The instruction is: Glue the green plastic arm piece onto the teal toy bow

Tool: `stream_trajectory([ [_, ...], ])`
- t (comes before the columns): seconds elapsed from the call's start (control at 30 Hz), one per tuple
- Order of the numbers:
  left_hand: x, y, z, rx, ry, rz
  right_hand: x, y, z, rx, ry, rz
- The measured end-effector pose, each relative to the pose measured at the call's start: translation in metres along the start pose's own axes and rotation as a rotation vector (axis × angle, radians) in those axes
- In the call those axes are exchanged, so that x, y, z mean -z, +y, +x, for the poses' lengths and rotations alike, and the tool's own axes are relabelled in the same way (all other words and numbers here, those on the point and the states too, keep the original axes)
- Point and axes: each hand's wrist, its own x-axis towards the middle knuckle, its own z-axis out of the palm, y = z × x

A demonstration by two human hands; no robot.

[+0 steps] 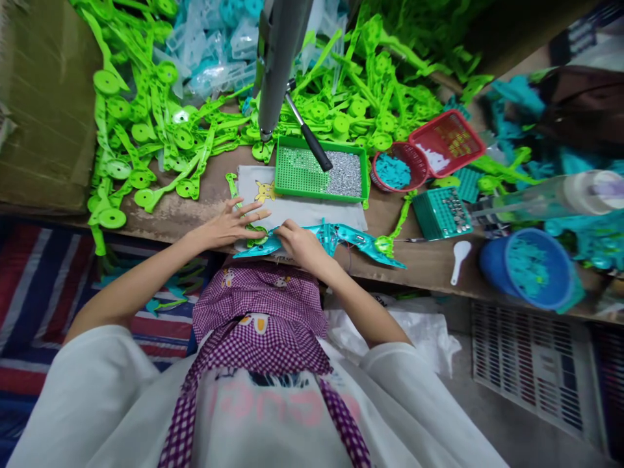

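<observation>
A long teal plastic bow-shaped shell lies along the front edge of the workbench, with a light-green plastic arm at each end. My left hand is over the left end, its fingers stretched out and apart beside the round base of one green arm. Bent over the shell's left half is my right hand, its fingers drawn together against the teal plastic; whatever is between the fingertips is hidden. The other green arm meets the shell's right end.
Behind a grey cloth is a green tray of small metal pieces, with a black-handled hammer across it. A vertical tool hangs above. Green arms pile up behind. Rightward are red baskets, a white spoon and a blue bucket.
</observation>
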Motion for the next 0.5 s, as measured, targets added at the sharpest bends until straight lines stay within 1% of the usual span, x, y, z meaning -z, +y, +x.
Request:
stream_trajectory([
  [0.1, 0.0, 0.0, 0.001, -0.008, -0.007, 0.011, 0.0, 0.008, -0.003, -0.091, 0.062, 0.068],
  [0.27, 0.004, 0.002, 0.003, -0.051, -0.003, -0.007, -0.003, 0.017, -0.002, -0.117, 0.089, 0.184],
  [0.4, 0.009, 0.003, 0.003, -0.05, -0.044, 0.02, 0.001, 0.016, 0.007, -0.156, 0.068, 0.134],
  [0.5, 0.011, 0.003, 0.004, -0.083, -0.026, 0.016, 0.007, 0.013, 0.017, -0.194, 0.038, 0.071],
])
